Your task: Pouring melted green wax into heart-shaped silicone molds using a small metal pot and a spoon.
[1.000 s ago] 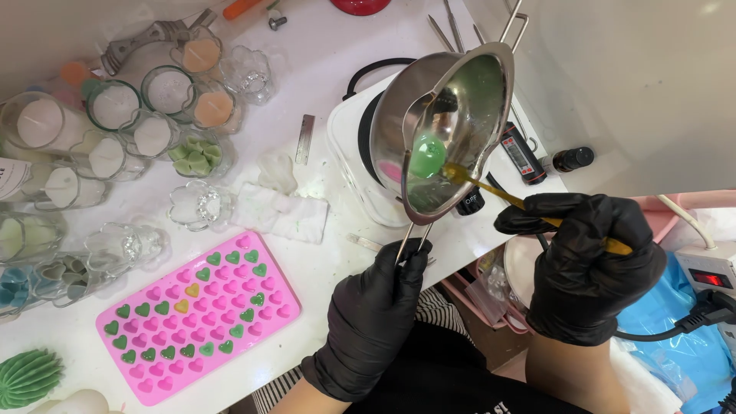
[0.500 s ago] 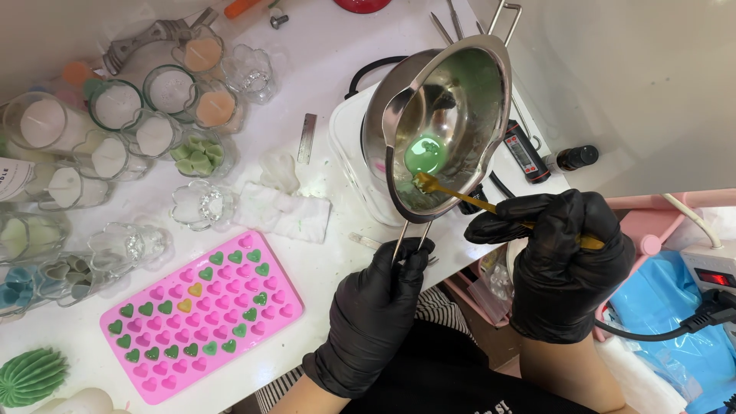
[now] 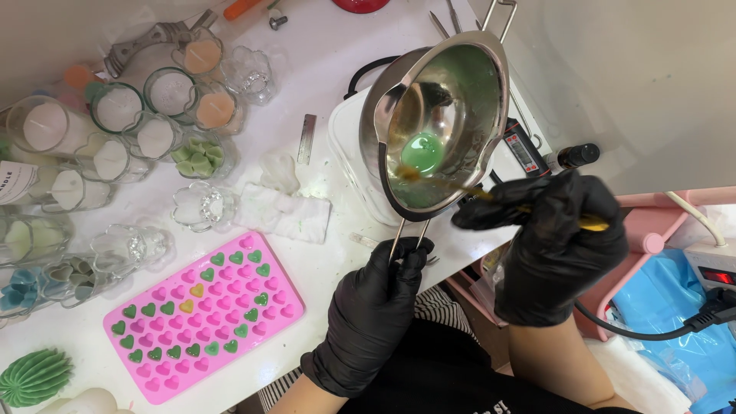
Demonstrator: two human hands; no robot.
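A stainless melting pot [image 3: 445, 115] is tilting above the white hot plate [image 3: 360, 161], a small pool of green wax [image 3: 423, 151] sitting in its bottom. The left hand [image 3: 376, 310], in a black glove, is clamping its fingers [image 3: 410, 257] on the pot's wire handle [image 3: 408, 230]. The right hand [image 3: 556, 245], gloved too, is pinching a yellow stirring stick [image 3: 460, 188] whose tip is dipping into the pot. On the tabletop [image 3: 322, 54] a pink heart mould [image 3: 203, 314] is lying to the left, glass candle jars [image 3: 115, 130] crowding beyond it
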